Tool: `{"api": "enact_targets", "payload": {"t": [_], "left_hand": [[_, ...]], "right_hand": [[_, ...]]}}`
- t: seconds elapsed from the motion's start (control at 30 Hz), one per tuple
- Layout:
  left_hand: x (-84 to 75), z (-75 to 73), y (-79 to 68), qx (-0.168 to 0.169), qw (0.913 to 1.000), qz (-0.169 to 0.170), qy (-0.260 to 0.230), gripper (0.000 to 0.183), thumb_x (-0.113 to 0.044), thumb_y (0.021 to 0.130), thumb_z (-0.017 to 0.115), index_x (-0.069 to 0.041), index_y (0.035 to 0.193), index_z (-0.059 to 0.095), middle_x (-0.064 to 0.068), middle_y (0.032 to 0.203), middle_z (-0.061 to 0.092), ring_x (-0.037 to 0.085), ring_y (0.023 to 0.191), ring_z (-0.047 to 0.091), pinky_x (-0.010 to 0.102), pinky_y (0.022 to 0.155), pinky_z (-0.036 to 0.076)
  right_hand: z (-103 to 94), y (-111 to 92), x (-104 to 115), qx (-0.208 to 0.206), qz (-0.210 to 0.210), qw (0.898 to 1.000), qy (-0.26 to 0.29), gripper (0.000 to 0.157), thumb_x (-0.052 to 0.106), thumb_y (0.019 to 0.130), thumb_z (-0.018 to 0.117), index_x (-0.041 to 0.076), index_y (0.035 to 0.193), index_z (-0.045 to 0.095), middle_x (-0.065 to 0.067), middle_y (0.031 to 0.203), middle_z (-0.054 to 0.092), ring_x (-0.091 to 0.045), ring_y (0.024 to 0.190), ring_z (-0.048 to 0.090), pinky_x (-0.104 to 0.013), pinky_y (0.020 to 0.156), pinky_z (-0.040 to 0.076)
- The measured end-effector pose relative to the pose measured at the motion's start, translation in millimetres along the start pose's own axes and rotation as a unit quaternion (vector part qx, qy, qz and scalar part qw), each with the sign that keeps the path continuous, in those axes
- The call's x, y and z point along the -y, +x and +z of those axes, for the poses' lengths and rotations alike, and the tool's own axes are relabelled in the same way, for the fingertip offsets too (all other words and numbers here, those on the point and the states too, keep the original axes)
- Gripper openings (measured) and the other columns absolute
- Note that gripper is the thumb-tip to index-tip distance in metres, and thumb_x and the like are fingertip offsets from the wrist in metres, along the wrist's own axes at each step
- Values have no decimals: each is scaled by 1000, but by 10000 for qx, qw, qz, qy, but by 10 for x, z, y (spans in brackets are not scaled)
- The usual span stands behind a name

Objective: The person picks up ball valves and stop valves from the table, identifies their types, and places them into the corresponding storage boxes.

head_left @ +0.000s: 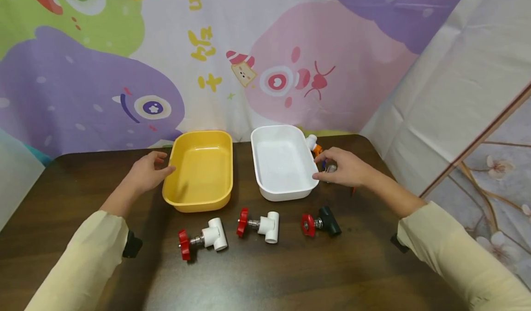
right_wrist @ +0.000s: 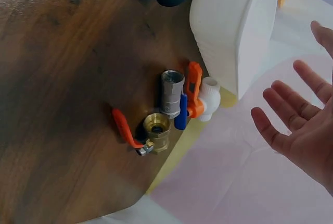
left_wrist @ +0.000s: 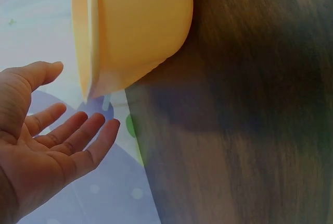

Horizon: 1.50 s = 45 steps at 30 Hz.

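Flanking two trays on a dark wooden table (head_left: 257, 283), the person's hands are well apart and grasp nothing, their fingers loose and parted. The left hand (head_left: 146, 173) is at the left rim of the yellow tray (head_left: 203, 163), the right hand (head_left: 347, 167) at the right rim of the white tray (head_left: 284, 163) — whether a fingertip brushes either rim, I cannot tell. Both trays stand near the back edge, before a cartoon-printed cloth (head_left: 311, 44). On their near side, three valves with red handwheels lie in a loose row: a white valve (head_left: 213, 236), a second white valve (head_left: 269, 227) and, farthest right, a dark valve (head_left: 329, 221). More fittings sit close together by the white tray's right side — a white ball valve (right_wrist: 209, 99) with an orange lever, a silver valve (right_wrist: 171, 91) with a blue one, and a brass valve (right_wrist: 159, 136) with a red-orange one.
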<state>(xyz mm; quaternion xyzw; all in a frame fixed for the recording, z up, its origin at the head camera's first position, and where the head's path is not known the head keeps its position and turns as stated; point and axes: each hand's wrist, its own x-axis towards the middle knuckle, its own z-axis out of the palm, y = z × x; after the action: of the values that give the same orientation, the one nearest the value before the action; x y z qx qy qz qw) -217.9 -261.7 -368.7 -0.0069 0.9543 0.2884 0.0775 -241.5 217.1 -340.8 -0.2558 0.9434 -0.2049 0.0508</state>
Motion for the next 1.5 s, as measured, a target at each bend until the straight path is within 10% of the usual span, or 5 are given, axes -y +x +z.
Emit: {"api": "enact_targets", "payload": {"t": [1.5], "left_hand": [[106,187,-42,117,9941,-484,-959,53,-24,96,47,6,137,31,32,128,44,40,104,56,40,78,57]], "right_hand": [[623,-376,-32,1620,-820,9833,136,51,48,70,76,21,112,63,5,108,58,-16,103,55,-36,91,46]]}}
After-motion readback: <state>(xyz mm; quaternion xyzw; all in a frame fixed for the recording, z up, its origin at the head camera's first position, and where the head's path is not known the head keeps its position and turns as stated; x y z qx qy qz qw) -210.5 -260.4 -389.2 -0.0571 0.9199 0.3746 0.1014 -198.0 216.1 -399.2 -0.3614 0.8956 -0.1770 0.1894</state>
